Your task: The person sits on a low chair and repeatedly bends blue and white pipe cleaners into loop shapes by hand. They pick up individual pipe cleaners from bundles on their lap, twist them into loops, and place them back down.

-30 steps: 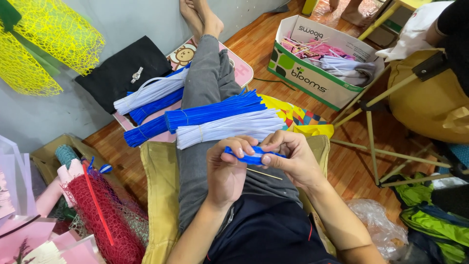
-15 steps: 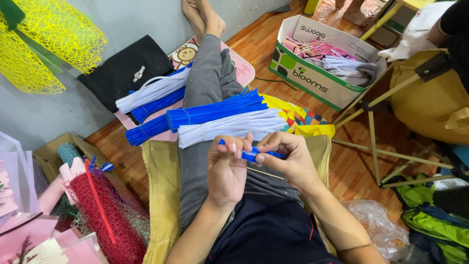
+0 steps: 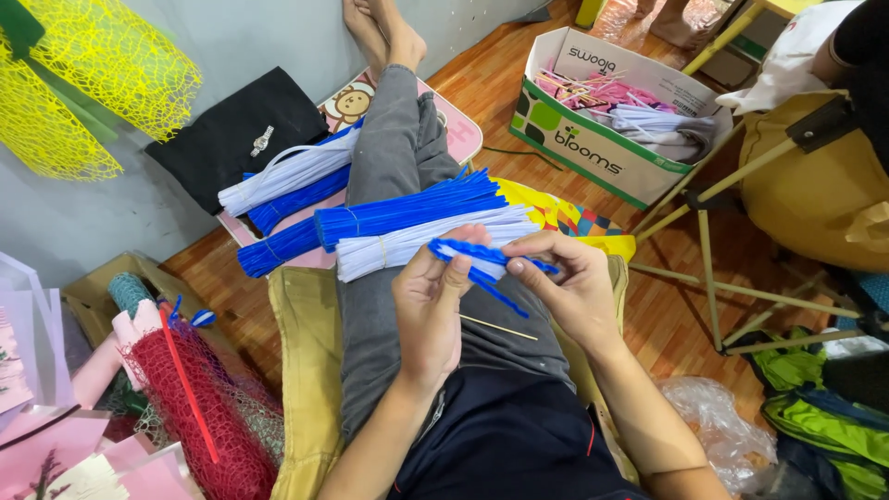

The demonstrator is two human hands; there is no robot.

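I sit on the floor with my legs (image 3: 394,139) stretched out in grey trousers. Both hands hold a bent blue pipe cleaner (image 3: 482,264) above my lap. My left hand (image 3: 431,310) pinches its left end, my right hand (image 3: 565,278) grips its right end. Across my thighs lie a bundle of blue pipe cleaners (image 3: 407,211) and a bundle of white pipe cleaners (image 3: 417,245). A thin wooden stick (image 3: 498,327) rests on my lap under the hands.
More blue and white bundles (image 3: 287,185) lie left of my leg on a pink mat. A cardboard box (image 3: 602,120) of pink and white material stands at upper right. A wooden stand (image 3: 713,268) and another person sit right. Red netting (image 3: 204,407) and yellow netting (image 3: 83,83) lie left.
My hands have kept working the blue pipe cleaner, bending it more and lifting it slightly toward the bundles. Nothing else has moved.
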